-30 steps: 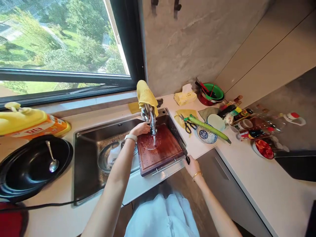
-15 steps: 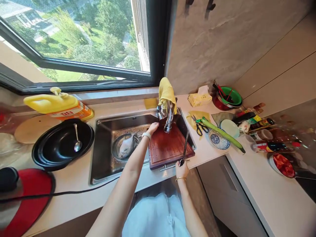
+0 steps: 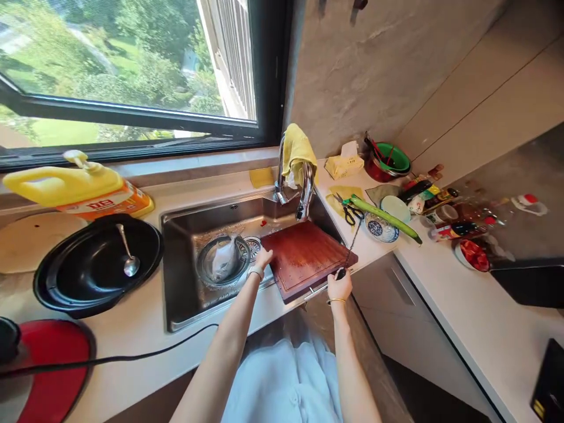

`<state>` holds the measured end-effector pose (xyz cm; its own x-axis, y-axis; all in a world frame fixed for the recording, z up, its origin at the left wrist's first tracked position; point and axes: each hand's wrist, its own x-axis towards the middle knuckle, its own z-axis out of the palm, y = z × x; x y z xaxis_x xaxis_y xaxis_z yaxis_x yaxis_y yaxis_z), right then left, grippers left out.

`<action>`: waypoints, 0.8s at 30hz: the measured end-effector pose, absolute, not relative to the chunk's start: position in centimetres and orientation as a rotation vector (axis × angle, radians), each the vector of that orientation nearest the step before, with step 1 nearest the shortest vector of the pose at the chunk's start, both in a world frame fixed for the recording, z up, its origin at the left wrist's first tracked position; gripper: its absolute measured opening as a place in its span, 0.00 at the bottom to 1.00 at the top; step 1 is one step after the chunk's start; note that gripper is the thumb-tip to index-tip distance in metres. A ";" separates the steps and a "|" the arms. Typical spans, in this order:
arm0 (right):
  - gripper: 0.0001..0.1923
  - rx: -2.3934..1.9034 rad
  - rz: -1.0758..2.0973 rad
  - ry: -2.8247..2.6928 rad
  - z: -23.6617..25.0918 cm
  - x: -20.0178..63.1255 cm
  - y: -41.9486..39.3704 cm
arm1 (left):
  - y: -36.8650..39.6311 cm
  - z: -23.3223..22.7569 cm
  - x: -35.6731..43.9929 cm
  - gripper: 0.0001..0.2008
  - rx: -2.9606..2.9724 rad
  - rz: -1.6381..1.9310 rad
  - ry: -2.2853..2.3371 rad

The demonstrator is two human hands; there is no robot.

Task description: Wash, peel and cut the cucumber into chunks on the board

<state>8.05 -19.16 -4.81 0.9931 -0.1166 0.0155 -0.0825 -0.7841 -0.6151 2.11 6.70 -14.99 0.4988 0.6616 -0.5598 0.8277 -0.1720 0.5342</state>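
Observation:
A wet, reddish-brown wooden cutting board point(image 3: 304, 255) lies tilted over the right part of the sink point(image 3: 176, 305) and its front rim. My left hand point(image 3: 263, 258) is closed on the board's left edge. At its front right corner, my right hand point(image 3: 340, 286) is closed round the black handle of a knife point(image 3: 351, 249), whose dark blade, seen nearly edge-on, points away from me. The right hand is also against the board; whether it grips the board too I cannot tell. Left of the board, a whole fish point(image 3: 224, 261) lies in a round bowl point(image 3: 205, 276) in the sink.
The faucet point(image 3: 303, 205), draped with a yellow cloth point(image 3: 297, 150), stands behind the board. On the right are scissors point(image 3: 349, 214), a long green gourd point(image 3: 388, 218) and a patterned bowl point(image 3: 379, 229). A black pan point(image 3: 83, 258) and a yellow jug point(image 3: 97, 191) stand left.
The board has turned and shifted toward the front right, uncovering the sink drain. My left hand has come nearer along its left edge. My right hand has moved right with the knife.

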 end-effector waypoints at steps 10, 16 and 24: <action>0.08 -2.260 -0.307 -0.071 4.9 5.7 -24.9 | 4.3 -15.9 2.6 0.21 2.107 -0.465 0.936; 0.13 -2.046 -0.251 0.022 6.1 5.3 -32.8 | 3.6 -15.6 4.6 0.24 2.148 -0.542 0.825; 0.13 -2.055 -0.259 0.017 8.3 4.5 -34.5 | 2.7 -15.3 7.7 0.28 2.194 -0.617 0.738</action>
